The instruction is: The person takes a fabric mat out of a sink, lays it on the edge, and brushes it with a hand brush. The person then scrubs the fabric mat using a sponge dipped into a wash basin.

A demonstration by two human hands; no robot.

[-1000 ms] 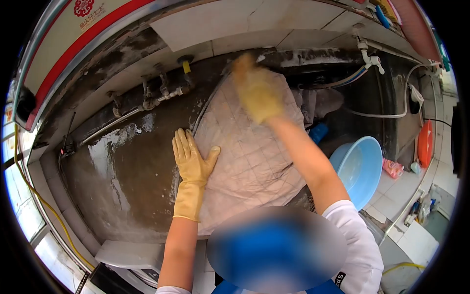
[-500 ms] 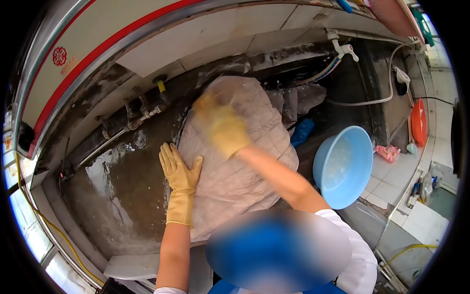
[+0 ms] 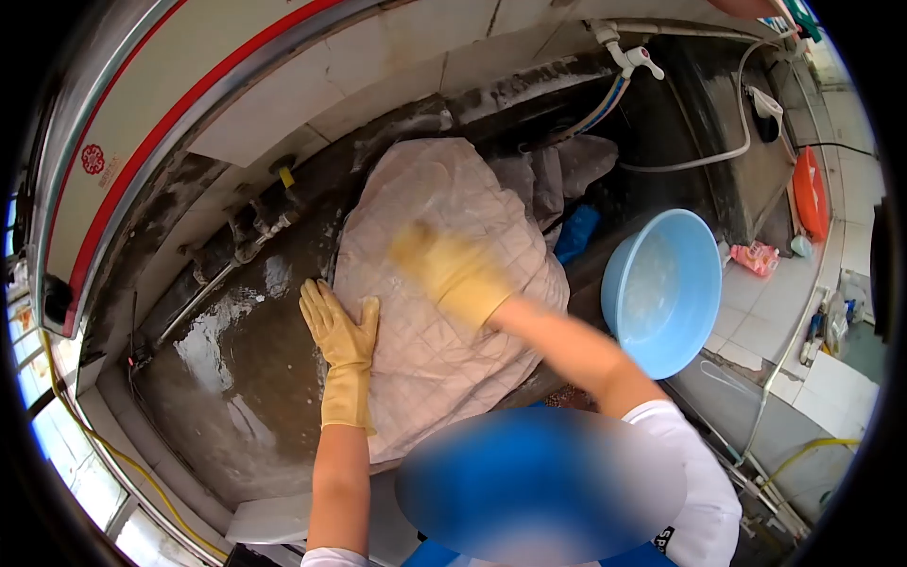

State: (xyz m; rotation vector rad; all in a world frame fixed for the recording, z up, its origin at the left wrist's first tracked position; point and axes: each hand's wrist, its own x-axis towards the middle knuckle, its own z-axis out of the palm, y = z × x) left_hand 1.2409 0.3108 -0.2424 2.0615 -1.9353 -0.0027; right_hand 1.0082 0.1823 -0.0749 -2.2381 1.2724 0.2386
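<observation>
A pale pink quilted cloth (image 3: 416, 369), wet and wrinkled, lies spread over a dark wet slab (image 3: 274, 378). My left hand (image 3: 342, 345), in a yellow rubber glove, rests flat at the cloth's left edge. Its fingers are stretched out, partly over the slab, and it holds nothing. Over the middle of the cloth is my right hand (image 3: 463, 279), in a matching glove. Motion smears its fingers; a brownish patch shows at their tips, and I cannot make out whether something is held there.
A light blue basin (image 3: 666, 293) with cloudy water stands right of the cloth. Behind it are grey crumpled plastic (image 3: 557, 175), a blue object (image 3: 576, 233) and a white tap (image 3: 638, 62) with a hose. A pipe (image 3: 203, 298) runs along the back left.
My right hand has moved back from the cloth's far left part toward its middle, nearer to me. My left hand keeps its place at the edge. The view has shifted slightly.
</observation>
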